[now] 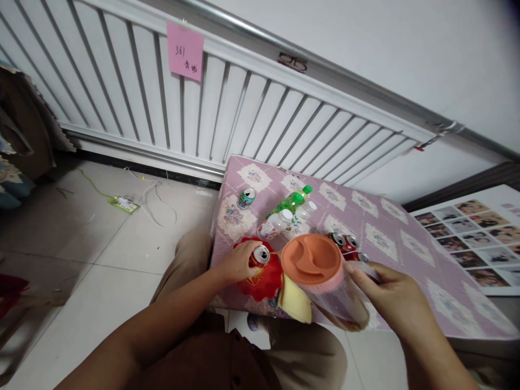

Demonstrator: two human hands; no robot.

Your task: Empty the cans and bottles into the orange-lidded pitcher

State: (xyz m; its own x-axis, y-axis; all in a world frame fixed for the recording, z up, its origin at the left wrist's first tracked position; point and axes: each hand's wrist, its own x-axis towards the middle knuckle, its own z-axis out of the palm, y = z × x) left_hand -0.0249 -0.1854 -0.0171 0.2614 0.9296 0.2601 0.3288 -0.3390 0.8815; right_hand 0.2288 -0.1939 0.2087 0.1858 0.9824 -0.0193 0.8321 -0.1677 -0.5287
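Note:
My left hand (238,264) grips a red drink can (260,255) that stands at the near edge of a low table with a pink patterned cloth (390,227). My right hand (392,295) holds a clear plastic jug with an orange lid (312,260), tilted toward me above the table's near edge. Under the can and jug lie a red cloth (262,281) and a pale yellow cloth (296,303).
On the table stand a teal can (246,197), a green bottle (292,201), two white-capped clear bottles (277,223) and more red cans (345,242). A white radiator (203,114) with a pink note (185,51) is behind. A power strip (123,203) lies on the tiled floor.

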